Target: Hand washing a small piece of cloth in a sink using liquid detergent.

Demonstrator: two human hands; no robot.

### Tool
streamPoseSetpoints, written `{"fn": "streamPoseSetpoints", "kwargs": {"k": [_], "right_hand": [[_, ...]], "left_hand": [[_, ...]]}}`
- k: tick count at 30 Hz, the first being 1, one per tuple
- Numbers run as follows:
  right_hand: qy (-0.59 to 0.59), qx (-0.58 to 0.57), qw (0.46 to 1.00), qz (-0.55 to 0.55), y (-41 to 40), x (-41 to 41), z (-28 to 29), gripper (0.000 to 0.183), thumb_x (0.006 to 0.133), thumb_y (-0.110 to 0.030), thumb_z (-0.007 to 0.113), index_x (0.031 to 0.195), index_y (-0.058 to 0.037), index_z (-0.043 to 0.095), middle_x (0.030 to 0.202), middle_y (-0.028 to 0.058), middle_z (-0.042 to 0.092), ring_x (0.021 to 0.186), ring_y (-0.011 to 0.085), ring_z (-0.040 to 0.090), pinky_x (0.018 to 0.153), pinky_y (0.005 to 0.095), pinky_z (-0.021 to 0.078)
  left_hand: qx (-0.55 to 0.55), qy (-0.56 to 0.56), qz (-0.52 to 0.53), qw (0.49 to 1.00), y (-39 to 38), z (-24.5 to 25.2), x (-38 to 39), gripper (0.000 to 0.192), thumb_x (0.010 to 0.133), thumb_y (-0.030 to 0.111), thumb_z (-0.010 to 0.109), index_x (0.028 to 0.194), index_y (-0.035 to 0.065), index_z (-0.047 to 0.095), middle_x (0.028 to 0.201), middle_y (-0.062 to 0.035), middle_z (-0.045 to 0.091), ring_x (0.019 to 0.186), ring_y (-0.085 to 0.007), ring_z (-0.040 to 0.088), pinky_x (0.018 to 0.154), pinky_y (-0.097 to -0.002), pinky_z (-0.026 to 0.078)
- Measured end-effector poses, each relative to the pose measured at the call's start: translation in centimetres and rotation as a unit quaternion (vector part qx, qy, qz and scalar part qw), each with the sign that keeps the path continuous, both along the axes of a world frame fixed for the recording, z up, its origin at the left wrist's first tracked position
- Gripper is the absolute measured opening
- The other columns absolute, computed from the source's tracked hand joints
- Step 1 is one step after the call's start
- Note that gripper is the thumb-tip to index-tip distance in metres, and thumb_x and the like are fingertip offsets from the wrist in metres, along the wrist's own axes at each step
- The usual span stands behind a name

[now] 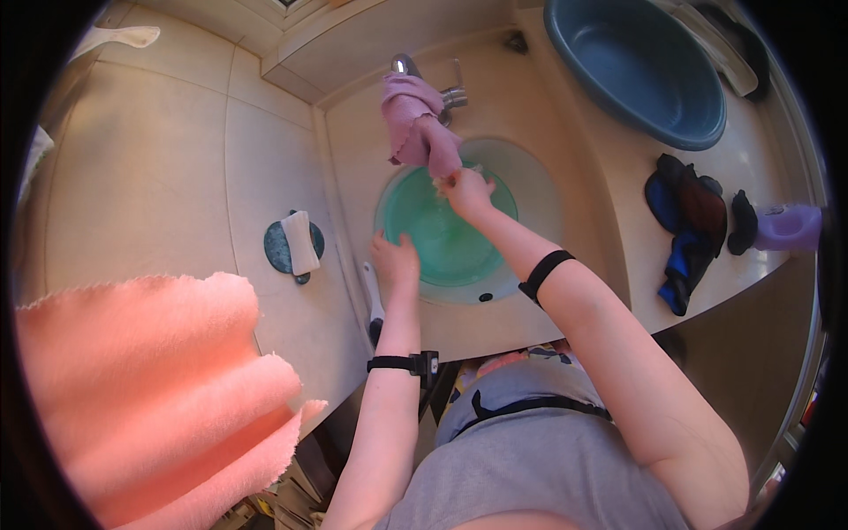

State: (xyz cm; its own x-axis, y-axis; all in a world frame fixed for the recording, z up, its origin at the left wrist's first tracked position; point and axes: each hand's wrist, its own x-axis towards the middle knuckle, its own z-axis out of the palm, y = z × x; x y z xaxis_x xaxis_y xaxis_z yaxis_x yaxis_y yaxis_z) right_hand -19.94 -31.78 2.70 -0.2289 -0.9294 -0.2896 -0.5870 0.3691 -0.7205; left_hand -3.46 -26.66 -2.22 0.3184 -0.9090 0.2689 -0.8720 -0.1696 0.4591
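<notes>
A green plastic basin [450, 232] stands in the white washbasin [540, 199] beneath the faucet [407, 65]. Over the faucet hangs a pink cloth [417, 126], its lower end reaching down to my right hand [469, 192]. That hand is over the far part of the green basin; small pale, frayed material shows at its fingers, and whether the fingers grip it or the cloth cannot be told. My left hand [397, 257] rests at the left rim of the green basin, fingers apart, holding nothing. A white-handled brush [373, 291] lies just left of it.
On the left counter are a white bar [300, 243] on a dark green soap dish [277, 247] and a large salmon cloth [152, 384] close to the camera. To the right are a blue-grey tub [642, 66], dark wet-looking fabric [692, 225] and a purple plastic bottle [788, 227].
</notes>
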Motion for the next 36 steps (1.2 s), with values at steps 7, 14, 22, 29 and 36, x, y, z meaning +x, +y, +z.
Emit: {"fn": "streamPoseSetpoints", "kwargs": {"k": [7,14,22,29,36], "right_hand": [[-0.223,-0.070,0.970,-0.067,2.1,-2.1,1.9,0.023,0.077,-0.020,0.056,0.090,-0.0010,0.057,0.077,0.0152,0.061,0.073,0.0227,0.058,0.071,0.0361,0.0422],[-0.133,-0.086,0.986,0.057,4.2,-0.1,1.5,0.022,0.080,-0.021,0.052,0.088,-0.0006,0.052,0.083,0.0242,0.059,0.079,0.0386,0.057,0.068,0.0429,0.0449],[-0.098,-0.050,0.991,-0.078,2.8,-1.1,-4.2,0.027,0.080,-0.029,0.053,0.081,-0.0026,0.054,0.078,0.0203,0.059,0.072,0.0386,0.057,0.063,0.0452,0.0454],[-0.337,0.049,0.940,0.034,2.2,-6.5,-2.2,0.024,0.071,-0.019,0.060,0.087,-0.0023,0.058,0.072,0.0019,0.058,0.066,0.0096,0.053,0.058,0.0228,0.0432],[-0.513,-0.029,0.857,-0.027,3.0,-5.8,0.1,0.028,0.077,-0.008,0.055,0.105,-0.0019,0.057,0.095,0.0059,0.060,0.087,0.0122,0.055,0.077,0.0243,0.0433]], "left_hand": [[0.303,0.875,-0.032,0.376,-4.3,1.2,-9.7,0.047,0.089,0.044,0.037,0.119,0.0079,0.043,0.107,-0.0096,0.051,0.103,-0.0236,0.049,0.087,-0.0385,0.040],[0.268,0.924,-0.256,0.095,-6.0,-7.9,-7.0,0.038,0.089,0.040,0.038,0.105,0.0070,0.048,0.102,-0.0087,0.055,0.094,-0.0209,0.054,0.081,-0.0347,0.045],[0.281,0.749,0.053,0.598,-4.4,-0.2,-8.3,0.043,0.089,0.042,0.036,0.111,0.0070,0.047,0.104,-0.0067,0.056,0.095,-0.0216,0.055,0.079,-0.0354,0.046],[0.449,0.612,-0.002,0.651,-5.0,1.7,-3.6,0.060,0.089,0.049,0.034,0.132,0.0075,0.026,0.119,-0.0113,0.050,0.102,-0.0338,0.052,0.080,-0.0420,0.047],[0.501,0.520,-0.068,0.689,-5.9,4.4,-5.3,0.057,0.087,0.051,0.038,0.123,0.0078,0.042,0.112,-0.0133,0.054,0.095,-0.0245,0.056,0.077,-0.0377,0.047]]}}
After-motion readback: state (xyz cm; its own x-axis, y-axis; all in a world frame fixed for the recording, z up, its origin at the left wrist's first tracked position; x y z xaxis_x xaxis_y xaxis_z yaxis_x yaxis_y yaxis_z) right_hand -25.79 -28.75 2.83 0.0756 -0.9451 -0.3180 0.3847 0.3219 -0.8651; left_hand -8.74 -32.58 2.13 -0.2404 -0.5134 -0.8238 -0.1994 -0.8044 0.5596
